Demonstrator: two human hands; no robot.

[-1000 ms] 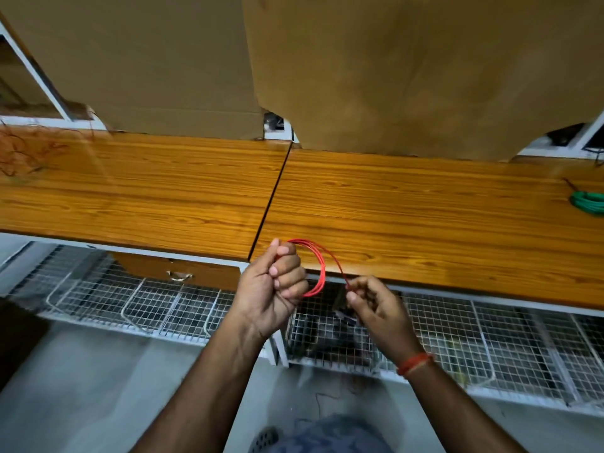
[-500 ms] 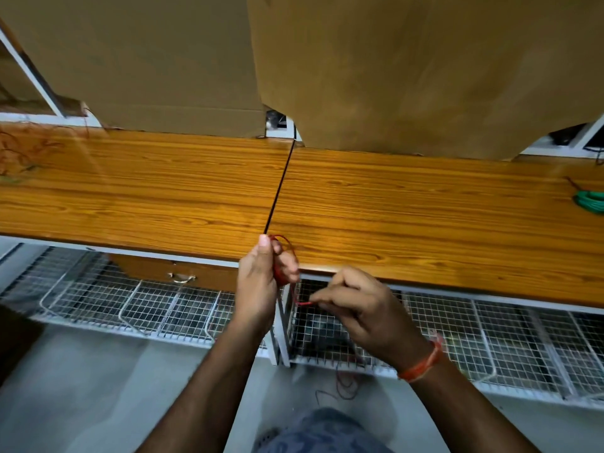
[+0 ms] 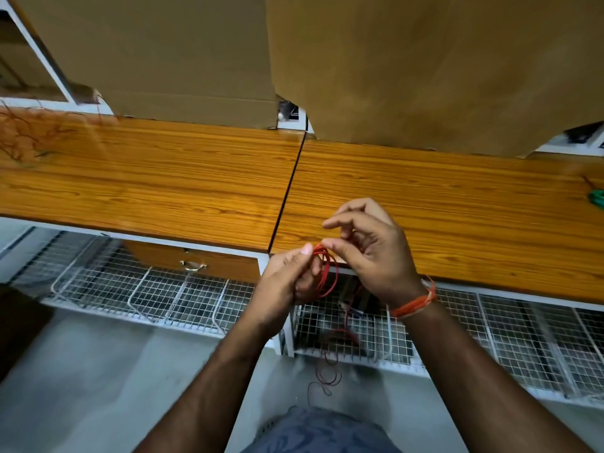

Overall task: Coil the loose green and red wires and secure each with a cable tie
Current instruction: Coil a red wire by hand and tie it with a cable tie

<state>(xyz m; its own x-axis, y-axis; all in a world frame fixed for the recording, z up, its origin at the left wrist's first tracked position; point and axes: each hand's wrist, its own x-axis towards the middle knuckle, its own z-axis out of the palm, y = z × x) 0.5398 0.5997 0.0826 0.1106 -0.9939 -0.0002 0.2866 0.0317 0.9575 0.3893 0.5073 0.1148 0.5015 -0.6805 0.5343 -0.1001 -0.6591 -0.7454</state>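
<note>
Left hand (image 3: pixel 287 282) grips a small red wire coil (image 3: pixel 325 273) at the bench's (image 3: pixel 196 178) front edge; right hand (image 3: pixel 369 253) pinches the coil's top, at 1 o'clock from the left. Loose red tail (image 3: pixel 327 371) hangs toward 6 o'clock: coiling unfinished, no tie visible. Green wire (image 3: pixel 597 199) lies bundled at far 3 o'clock; whether tied, cannot tell.

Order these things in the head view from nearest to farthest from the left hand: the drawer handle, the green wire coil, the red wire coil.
1. red wire coil: held in the left hand itself.
2. drawer handle: to the left, under the table edge.
3. green wire coil: far right on the table.
</note>
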